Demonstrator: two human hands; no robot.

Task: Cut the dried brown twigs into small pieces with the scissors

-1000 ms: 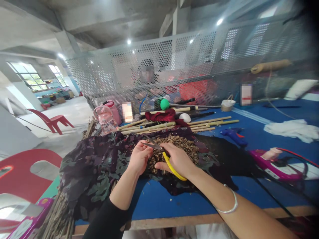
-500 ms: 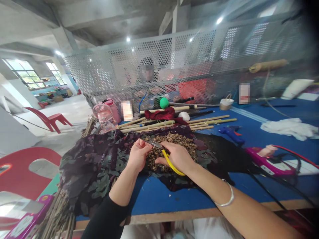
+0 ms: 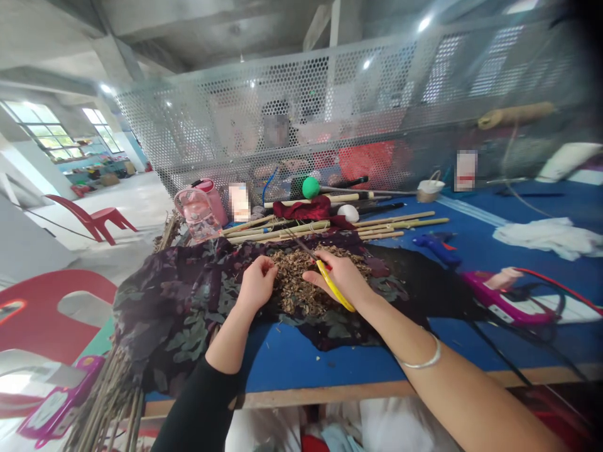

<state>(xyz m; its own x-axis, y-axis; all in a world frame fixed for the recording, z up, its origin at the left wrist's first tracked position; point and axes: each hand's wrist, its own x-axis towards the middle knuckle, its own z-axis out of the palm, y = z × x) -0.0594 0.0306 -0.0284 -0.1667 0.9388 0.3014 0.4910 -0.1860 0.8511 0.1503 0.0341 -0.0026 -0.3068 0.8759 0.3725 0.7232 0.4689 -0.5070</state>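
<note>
My right hand (image 3: 347, 279) grips scissors (image 3: 331, 285) by their yellow handles, the dark blades pointing up and left over a pile of dry brown plant bits (image 3: 299, 282). At the pile's left edge, my left hand (image 3: 257, 285) is closed in a pinch; whatever is between its fingertips is too small or hidden to make out. Blades and left fingers are apart. Beneath the pile lies a dark cloth with a grey leaf pattern (image 3: 188, 333), spread across the blue table (image 3: 277, 370).
Behind the cloth lie bamboo sticks (image 3: 400, 223), a dark red cloth (image 3: 301, 210) and a green ball (image 3: 311, 187). A blue glue gun (image 3: 438, 248), white gloves (image 3: 549, 238) and a magenta power strip (image 3: 509, 301) are rightward. Dry stalks (image 3: 110, 395) stand lower left. A perforated metal screen (image 3: 207, 125) borders the back.
The scissors have swung away from my left fingers, and their blades now point more upward. My left hand has drawn slightly left, apart from the blades.
</note>
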